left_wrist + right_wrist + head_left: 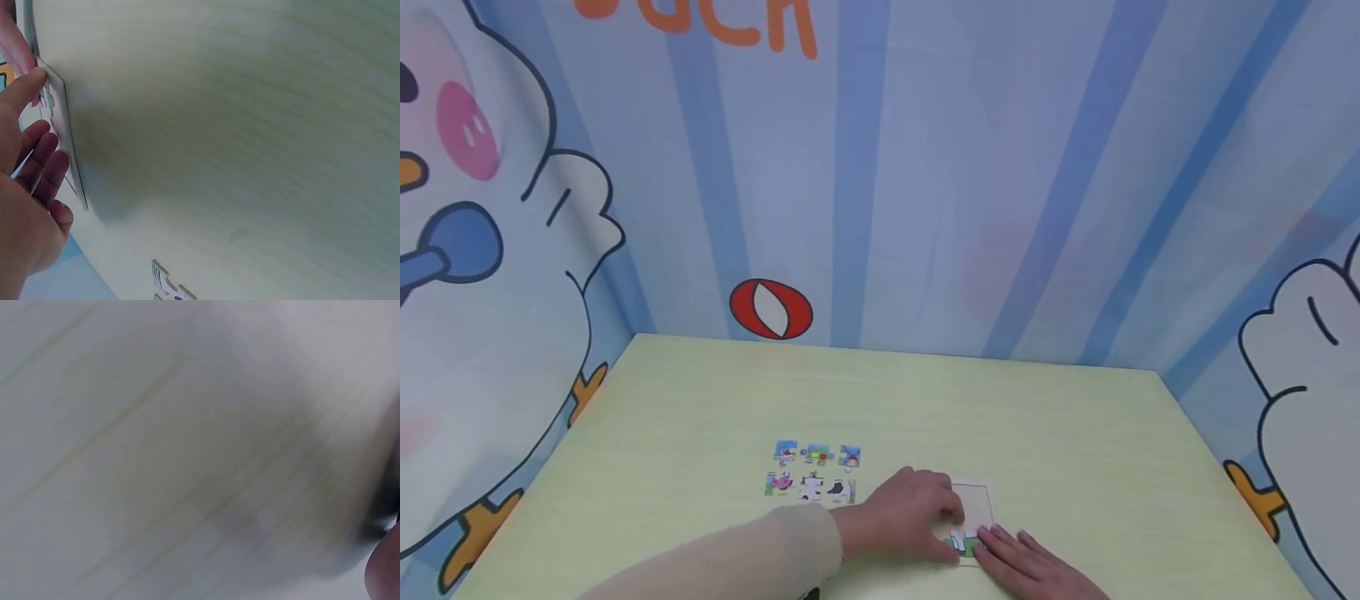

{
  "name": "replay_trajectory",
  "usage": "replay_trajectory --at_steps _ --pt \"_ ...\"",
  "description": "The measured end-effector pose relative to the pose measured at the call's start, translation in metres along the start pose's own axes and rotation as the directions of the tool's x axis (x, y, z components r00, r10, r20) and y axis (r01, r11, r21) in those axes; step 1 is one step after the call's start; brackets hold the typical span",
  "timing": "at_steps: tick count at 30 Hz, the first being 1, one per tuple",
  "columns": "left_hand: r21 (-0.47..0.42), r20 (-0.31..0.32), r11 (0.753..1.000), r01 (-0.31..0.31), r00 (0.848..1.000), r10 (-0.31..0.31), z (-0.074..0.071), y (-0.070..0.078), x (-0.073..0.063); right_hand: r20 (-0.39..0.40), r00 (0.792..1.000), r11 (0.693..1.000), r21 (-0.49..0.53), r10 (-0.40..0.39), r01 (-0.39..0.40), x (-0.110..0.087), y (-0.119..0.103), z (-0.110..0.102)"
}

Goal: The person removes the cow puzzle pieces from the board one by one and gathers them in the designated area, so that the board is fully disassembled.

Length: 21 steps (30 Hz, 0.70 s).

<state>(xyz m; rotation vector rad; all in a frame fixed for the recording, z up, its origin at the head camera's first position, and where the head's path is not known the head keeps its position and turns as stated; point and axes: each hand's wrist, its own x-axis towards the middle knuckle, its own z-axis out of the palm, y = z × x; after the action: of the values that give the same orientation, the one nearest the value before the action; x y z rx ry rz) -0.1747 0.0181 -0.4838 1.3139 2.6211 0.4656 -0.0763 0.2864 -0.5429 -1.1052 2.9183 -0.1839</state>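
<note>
A shallow wooden puzzle tray (976, 502) lies on the table, with joined puzzle pieces (957, 542) in green and white along its near edge. My left hand (910, 512) reaches over the tray's left side. Its thumb touches near the tray's near edge, and its fingers bend loosely above the tray with nothing seen between them. From the right, my right hand (1033, 567) rests straight fingers on the near right corner, covering part of the pieces. In the left wrist view, the tray (70, 134) shows edge-on beside the left hand (28, 162).
Left of the tray, loose puzzle pieces lie in two rows, among them a blue-topped piece (786, 451) and a black-and-white piece (841, 491). The pale table (1075, 450) ends at a striped blue backdrop (925, 192) with cartoon ducks at the sides.
</note>
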Motion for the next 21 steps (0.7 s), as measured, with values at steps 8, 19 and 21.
replay_trajectory --at_steps 8,19,21 --pt "-0.019 -0.006 1.000 0.016 1.000 -0.016 0.006 0.004 0.002 -0.001 1.000 1.000 0.000 0.002 -0.002 0.000 -0.001 0.002" --pt "-0.092 -0.012 0.996 0.008 1.000 -0.009 0.012 0.004 0.000 -0.083 0.996 1.000 0.003 -0.027 0.027 -0.002 0.003 0.010" --pt "-0.095 -0.013 0.996 0.001 1.000 -0.002 0.013 0.004 -0.001 -0.092 0.995 0.999 0.011 -0.031 0.032 -0.002 0.003 0.010"
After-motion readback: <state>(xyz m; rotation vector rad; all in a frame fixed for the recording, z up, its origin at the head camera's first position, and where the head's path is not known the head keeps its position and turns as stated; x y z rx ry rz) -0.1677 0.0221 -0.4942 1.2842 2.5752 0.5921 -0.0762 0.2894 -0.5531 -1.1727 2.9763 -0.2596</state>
